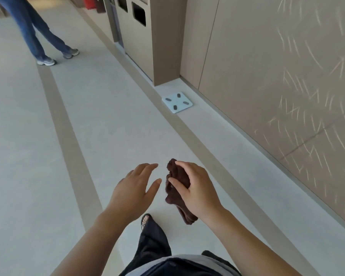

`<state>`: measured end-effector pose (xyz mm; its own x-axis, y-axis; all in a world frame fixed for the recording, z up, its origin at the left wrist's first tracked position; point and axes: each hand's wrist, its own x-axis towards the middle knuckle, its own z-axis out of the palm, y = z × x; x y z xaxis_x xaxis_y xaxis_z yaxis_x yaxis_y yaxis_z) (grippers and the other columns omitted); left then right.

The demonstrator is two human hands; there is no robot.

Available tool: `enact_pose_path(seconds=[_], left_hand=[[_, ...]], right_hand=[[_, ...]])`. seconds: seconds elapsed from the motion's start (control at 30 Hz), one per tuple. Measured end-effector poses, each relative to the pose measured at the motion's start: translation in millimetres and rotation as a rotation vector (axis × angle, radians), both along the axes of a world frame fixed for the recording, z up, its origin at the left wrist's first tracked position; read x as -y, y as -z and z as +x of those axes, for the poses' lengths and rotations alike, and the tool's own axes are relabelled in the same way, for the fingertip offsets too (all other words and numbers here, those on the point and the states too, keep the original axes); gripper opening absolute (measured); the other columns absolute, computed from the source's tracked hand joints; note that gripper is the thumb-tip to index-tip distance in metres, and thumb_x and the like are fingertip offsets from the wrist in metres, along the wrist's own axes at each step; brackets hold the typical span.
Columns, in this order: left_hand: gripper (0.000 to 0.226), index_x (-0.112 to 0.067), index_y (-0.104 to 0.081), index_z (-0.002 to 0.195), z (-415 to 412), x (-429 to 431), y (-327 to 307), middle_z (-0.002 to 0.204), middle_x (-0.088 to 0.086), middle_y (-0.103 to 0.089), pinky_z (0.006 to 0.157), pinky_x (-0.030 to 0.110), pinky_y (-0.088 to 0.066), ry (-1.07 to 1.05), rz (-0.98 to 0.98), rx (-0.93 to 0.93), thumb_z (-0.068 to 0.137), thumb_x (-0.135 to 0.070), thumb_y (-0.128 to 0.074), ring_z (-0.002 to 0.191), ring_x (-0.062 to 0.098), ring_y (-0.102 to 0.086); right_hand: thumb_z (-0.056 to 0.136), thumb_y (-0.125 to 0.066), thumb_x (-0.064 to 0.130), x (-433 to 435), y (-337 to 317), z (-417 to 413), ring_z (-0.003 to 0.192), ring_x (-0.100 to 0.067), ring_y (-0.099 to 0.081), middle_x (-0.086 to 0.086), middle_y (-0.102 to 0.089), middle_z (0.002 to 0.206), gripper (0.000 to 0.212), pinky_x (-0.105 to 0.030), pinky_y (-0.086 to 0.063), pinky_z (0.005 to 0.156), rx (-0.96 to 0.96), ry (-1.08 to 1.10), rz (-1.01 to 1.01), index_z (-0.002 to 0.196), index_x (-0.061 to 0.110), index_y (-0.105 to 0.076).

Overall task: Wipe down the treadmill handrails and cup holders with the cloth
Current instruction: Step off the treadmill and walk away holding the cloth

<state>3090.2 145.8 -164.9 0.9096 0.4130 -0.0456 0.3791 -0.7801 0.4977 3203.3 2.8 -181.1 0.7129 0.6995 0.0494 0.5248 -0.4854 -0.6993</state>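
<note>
The cloth, dark brown and bunched, hangs in the right hand, thumb and fingers closed round its upper part, its lower end dangling free above the floor. The left hand is just beside it, not touching, fingers spread and empty. Open floor runs far ahead and left. To the right a wall edges the floor, a scale at its foot, bins farther on. Another person's legs stand far left.
</note>
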Motion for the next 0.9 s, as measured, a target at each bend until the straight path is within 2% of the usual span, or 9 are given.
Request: enact_pose_path(seconds=[0.23,0.47,0.57,0.8,0.9], left_hand=[[0.046,-0.032,-0.035,0.134,113,-151,-14,0.138,-0.01,-0.045,0.091,0.034,-0.045,0.047,0.03,-0.015,0.091,-0.049,-0.034,0.118,0.015,-0.05],[0.046,-0.033,-0.035,0.134,228,-255,-9,0.137,-0.012,-0.045,0.087,0.03,-0.045,0.122,0.015,-0.019,0.091,-0.05,-0.034,0.114,0.012,-0.052],[0.045,-0.033,-0.035,0.134,291,-307,-5,0.138,-0.012,-0.044,0.089,0.031,-0.045,0.13,0.022,-0.019,0.092,-0.049,-0.034,0.112,0.012,-0.052],[0.046,-0.034,-0.034,0.134,437,-428,-20,0.138,-0.013,-0.043,0.084,0.028,-0.043,0.099,0.042,-0.027,0.092,-0.05,-0.034,0.099,0.012,-0.057],[0.046,-0.033,-0.035,0.134,488,-479,-26,0.138,-0.012,-0.044,0.086,0.029,-0.045,0.059,0.046,0.01,0.092,-0.05,-0.034,0.108,0.012,-0.055]], right_hand=[[0.088,-0.054,0.048,-141,-17,106,0.117,-0.014,-0.046,0.009,-0.056,0.125,0.044,-0.035,-0.043,0.097,0.014,0.043,0.021,0.126,0.027,-0.048],[0.086,-0.049,0.056,-235,-9,207,0.117,-0.009,-0.047,0.012,-0.056,0.125,0.048,-0.024,-0.041,0.099,-0.008,0.142,0.038,0.126,0.03,-0.048],[0.086,-0.05,0.053,-284,-2,270,0.116,-0.01,-0.047,0.011,-0.057,0.125,0.048,-0.02,-0.037,0.098,0.0,0.164,0.038,0.126,0.028,-0.05],[0.087,-0.051,0.053,-413,-14,422,0.116,-0.012,-0.046,0.011,-0.056,0.125,0.047,-0.03,-0.041,0.099,0.016,0.092,0.037,0.127,0.03,-0.047],[0.087,-0.052,0.052,-466,-21,476,0.117,-0.011,-0.046,0.011,-0.056,0.125,0.045,-0.029,-0.041,0.099,0.023,0.055,0.04,0.127,0.03,-0.047]])
